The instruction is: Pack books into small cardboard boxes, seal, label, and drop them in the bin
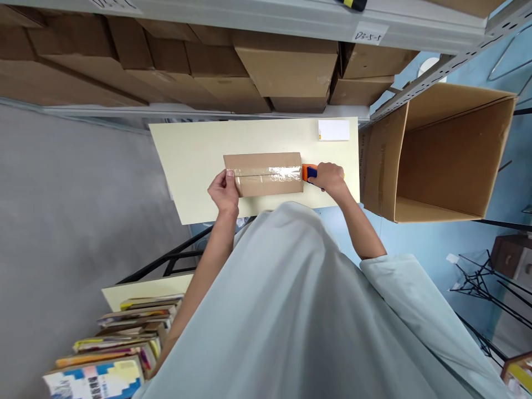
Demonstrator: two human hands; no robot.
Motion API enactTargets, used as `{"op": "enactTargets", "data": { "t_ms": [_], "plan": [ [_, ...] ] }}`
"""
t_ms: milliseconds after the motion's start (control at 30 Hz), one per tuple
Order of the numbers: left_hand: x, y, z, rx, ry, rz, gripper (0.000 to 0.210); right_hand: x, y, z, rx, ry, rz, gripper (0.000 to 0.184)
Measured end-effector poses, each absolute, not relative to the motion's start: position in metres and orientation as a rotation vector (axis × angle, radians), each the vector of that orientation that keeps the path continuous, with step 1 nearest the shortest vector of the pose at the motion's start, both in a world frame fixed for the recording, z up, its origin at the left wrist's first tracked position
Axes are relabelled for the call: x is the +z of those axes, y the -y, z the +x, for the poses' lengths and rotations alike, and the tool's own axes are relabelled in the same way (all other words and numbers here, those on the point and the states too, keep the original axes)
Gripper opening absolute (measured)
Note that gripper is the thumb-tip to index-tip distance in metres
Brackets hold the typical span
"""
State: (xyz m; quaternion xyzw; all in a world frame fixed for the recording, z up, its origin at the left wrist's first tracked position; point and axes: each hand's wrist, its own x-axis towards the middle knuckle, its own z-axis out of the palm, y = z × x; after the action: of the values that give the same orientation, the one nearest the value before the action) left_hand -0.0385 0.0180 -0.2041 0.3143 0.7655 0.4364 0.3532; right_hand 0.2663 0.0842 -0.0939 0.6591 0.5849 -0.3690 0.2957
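Observation:
A small brown cardboard box (pixel 261 185) lies on the pale yellow tabletop (pixel 195 166), with a strip of clear shiny tape along its top seam. My left hand (pixel 225 191) grips the box's left end, thumb on top and fingers mostly hidden at the side. At the opposite end, my right hand (pixel 330 178) is closed round an orange and blue tape dispenser (pixel 310 172). The dispenser touches or nearly touches the box's right edge; its far side is hidden by my fingers.
A white pad or small box (pixel 333 130) lies at the tabletop's back right. Above it, a metal shelf (pixel 233 14) holds several cardboard boxes (pixel 291 64). A large open carton (pixel 449 160) stands at the right. Stacked books (pixel 120 338) are at lower left.

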Motion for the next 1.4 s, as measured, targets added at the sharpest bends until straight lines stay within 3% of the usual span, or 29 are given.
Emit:
{"op": "enactTargets", "data": {
  "t_ms": [267, 400, 533, 733, 867, 1033, 1233, 1400],
  "plan": [
    [-0.202, -0.027, -0.053, 1.053, -1.859, 0.776, 0.032, -0.104, -0.052, 0.235, -0.779, -1.404, 1.984, 0.036],
    [-0.183, -0.034, -0.061, 0.979, -1.862, 0.88, 0.043, -0.089, -0.032, 0.239, -0.719, -1.33, 2.18, 0.044],
    [-0.143, -0.051, -0.05, 1.087, -1.838, 1.247, 0.043, -0.049, -0.037, 0.241, -0.602, -1.33, 2.38, 0.05],
    [-0.052, -0.09, 0.001, 1.085, -1.192, 1.625, 0.04, 0.026, -0.099, 0.196, -0.46, -1.614, 2.575, 0.053],
    [-0.011, -0.122, 0.013, 1.243, -1.087, 1.71, 0.05, 0.061, -0.146, 0.16, -0.45, -2.087, 2.457, 0.05],
    [0.006, -0.181, -0.001, 1.433, -1.22, 1.726, 0.057, 0.091, -0.214, 0.128, -0.259, -2.608, 2.113, 0.038],
    [0.014, -0.242, -0.014, 1.29, -1.374, 1.781, 0.07, 0.113, -0.275, 0.093, -0.17, -2.491, 2.066, 0.036],
    [0.0, -0.229, -0.023, 1.167, -1.388, 1.862, 0.064, 0.113, -0.292, 0.079, -0.193, -2.464, 2.093, 0.032]
  ]
}}
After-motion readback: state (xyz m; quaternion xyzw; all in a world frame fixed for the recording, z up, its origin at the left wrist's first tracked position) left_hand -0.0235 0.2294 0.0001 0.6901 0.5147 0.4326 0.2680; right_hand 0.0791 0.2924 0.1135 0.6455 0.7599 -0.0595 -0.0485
